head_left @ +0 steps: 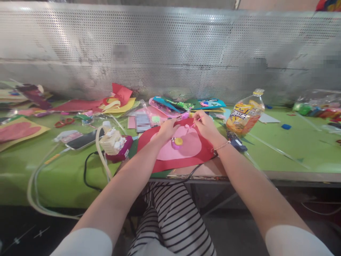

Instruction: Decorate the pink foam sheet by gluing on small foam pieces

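My left hand (168,128) rests on the left side of a pink paper shape (190,144), which lies on a larger red paper piece (147,142). Its fingers look stretched out, though their tips are small and blurred. My right hand (204,124) pinches a thin pink stick-like tool (196,122) over the upper part of the pink shape. Below the tool's tip is a small pink lump (187,126). Between my hands sits a small round purple and yellow piece (178,143). Just beyond my left fingertips lies a purple packet (183,116).
A clear plastic jug (246,113) with a yellow wrapper inside stands at right. On the left are a power adapter (113,142) with cables, a phone (84,139) and red scissors (64,122). Decorated paper pieces (186,104) lie behind, before a perforated metal panel (170,53).
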Demonstrator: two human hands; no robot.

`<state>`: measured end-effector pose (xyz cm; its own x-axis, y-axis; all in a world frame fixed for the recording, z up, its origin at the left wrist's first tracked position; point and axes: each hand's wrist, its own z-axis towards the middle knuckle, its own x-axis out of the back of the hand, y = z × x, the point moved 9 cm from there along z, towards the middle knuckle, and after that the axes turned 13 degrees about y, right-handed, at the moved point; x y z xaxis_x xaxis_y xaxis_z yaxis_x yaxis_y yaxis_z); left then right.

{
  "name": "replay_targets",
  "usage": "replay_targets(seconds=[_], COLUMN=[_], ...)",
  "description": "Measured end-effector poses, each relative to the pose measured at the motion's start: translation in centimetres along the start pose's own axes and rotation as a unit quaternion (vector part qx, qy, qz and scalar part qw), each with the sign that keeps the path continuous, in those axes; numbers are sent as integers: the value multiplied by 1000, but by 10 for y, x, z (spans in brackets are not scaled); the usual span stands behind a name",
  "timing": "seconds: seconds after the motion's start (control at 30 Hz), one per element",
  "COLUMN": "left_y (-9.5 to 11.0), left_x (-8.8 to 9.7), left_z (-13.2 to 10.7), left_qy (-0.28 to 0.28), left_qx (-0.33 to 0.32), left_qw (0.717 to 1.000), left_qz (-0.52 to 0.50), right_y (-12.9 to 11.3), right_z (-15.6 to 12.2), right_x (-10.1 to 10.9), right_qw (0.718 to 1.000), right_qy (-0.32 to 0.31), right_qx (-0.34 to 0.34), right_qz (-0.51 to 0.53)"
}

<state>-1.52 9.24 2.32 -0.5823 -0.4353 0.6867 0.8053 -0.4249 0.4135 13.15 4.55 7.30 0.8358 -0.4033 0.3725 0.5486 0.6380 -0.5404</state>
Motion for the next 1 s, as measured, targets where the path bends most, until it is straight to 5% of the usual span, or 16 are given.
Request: replay_targets(seconds=[0.33, 1.0], left_y=[1, 4], left_x=[0, 0], left_z=[0, 0], left_qy=[2, 5], left_qx=[-6, -23], left_qw=[1000, 1000], left_qz=[1, 11], right_y=[5, -5], right_z=[-4, -2], right_x=[-10, -5], right_qw=[999, 994], right_qy=[-50, 17], right_qx=[-13, 99], right_qz=[14, -50])
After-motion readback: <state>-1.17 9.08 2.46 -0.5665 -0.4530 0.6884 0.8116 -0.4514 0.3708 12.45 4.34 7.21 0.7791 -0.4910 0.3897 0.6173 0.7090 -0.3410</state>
